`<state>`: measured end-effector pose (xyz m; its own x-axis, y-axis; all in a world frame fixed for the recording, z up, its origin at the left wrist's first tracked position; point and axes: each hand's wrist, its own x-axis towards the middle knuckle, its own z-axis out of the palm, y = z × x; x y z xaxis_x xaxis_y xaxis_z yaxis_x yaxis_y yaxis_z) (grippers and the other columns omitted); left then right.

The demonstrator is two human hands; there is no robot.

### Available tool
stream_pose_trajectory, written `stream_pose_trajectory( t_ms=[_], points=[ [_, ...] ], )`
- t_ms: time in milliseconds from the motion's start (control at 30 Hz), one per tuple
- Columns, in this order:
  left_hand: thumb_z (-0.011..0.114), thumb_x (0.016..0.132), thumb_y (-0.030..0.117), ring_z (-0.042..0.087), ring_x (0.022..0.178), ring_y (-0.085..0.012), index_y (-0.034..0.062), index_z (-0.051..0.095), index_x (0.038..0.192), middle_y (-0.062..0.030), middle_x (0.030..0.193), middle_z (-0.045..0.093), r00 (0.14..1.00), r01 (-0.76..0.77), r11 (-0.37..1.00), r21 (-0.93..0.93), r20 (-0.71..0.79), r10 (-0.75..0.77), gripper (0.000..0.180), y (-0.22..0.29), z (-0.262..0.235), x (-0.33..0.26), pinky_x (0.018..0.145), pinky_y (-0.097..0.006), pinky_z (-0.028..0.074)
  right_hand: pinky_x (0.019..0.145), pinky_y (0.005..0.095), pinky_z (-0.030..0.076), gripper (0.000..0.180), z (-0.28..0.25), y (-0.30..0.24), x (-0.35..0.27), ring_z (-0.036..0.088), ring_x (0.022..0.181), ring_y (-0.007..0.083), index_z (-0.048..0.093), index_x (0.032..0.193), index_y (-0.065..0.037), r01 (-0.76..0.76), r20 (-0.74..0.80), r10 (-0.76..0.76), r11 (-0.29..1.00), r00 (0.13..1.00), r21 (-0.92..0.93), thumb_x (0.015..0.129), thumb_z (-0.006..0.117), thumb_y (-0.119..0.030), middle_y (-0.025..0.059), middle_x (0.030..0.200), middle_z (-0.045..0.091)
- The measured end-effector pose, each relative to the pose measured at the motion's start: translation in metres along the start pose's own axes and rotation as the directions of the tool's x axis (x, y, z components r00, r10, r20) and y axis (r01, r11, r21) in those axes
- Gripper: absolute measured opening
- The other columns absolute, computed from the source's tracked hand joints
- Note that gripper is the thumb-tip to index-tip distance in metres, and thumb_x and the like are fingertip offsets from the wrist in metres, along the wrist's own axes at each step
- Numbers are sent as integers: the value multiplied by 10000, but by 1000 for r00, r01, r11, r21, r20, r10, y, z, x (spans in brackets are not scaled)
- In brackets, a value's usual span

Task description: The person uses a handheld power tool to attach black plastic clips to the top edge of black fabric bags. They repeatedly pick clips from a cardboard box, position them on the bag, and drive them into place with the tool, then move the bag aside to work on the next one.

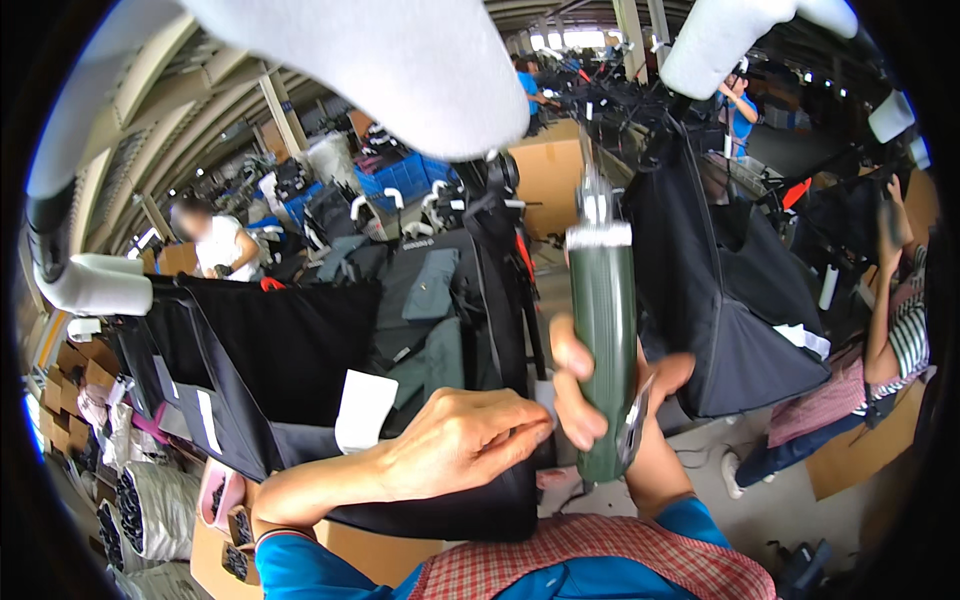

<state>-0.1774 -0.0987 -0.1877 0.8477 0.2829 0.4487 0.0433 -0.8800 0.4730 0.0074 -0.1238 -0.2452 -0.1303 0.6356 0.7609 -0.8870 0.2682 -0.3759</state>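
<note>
My right hand (580, 390) is wrapped round a dark green electric screwdriver (603, 320), which stands nearly upright in front of me. A pale collar and a blurred metal end show at its top, and a silver lever lies along its lower side. My left hand (470, 435) is pinched closed just left of the screwdriver, fingertips close to my right hand. Whatever the pinch holds, if anything, is hidden. Under and beyond the left hand is a black fabric wagon body (430, 330) with grey-green pockets. A white tag (365, 411) hangs by my left wrist.
White foam-wrapped tubes (380, 70) arch overhead, close to me. Another black fabric body (730, 290) hangs at the right. Co-workers stand at the left (222, 240) and right (895, 310). Cartons (70, 390), a filled sack (155, 510) and a pink bin (220, 492) stand lower left.
</note>
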Motion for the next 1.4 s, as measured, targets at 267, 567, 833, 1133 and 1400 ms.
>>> stream_pose_trajectory(
  t_ms=[267, 567, 833, 1133, 1400],
  points=[
    [666, 833, 7, 632, 632, -180, 6, 596, 1049, -93, 856, 610, 989, -15, 971, -238, -149, -21, 227, -1, 29, -4, 510, -279, 495, 512, 344, 490, 1153, -1, 4, 28, 568, 589, 192, -96, 1504, -135, 2, 232, -116, 897, 966, 442, 783, 704, -546, 99, 1011, 448],
    [685, 823, 22, 578, 578, -141, 20, 605, 1043, -53, 787, 558, 968, -139, 956, -259, -239, 76, 233, -7, 31, -3, 473, -260, 455, 506, 355, 472, 1138, 5, 12, 29, 541, 595, 207, -36, 1508, -95, 56, 180, -185, 831, 966, 553, 778, 624, -666, 114, 1015, 434],
    [704, 795, 50, 622, 594, -199, 15, 652, 945, -94, 773, 630, 967, -252, 966, -56, -47, 250, 163, -6, 10, 1, 500, -304, 504, 416, 305, 488, 1171, 18, 0, 6, 534, 524, 188, -82, 1496, -125, -49, 49, 37, 959, 998, 279, 754, 683, -610, 100, 920, 421],
    [639, 841, -11, 546, 1051, -215, 28, 469, 1199, -159, 1240, 494, 773, -203, 958, 202, -567, 284, 398, -37, -35, 61, 815, -293, 474, 533, 321, 517, 1192, 14, -17, -35, 596, 629, 202, 122, 1509, -104, -345, -262, 278, 903, 924, -258, 566, 845, -16, 160, 950, 536],
    [550, 917, 22, 604, 1084, -230, -81, 509, 1261, -192, 1167, 621, 807, -88, 996, -23, -587, 58, 361, -51, -41, 71, 938, -319, 452, 602, 311, 526, 1194, 13, -20, -23, 568, 759, 169, 130, 1513, -90, -392, -300, 293, 849, 908, -354, 563, 850, -24, 140, 1006, 529]
  ],
)
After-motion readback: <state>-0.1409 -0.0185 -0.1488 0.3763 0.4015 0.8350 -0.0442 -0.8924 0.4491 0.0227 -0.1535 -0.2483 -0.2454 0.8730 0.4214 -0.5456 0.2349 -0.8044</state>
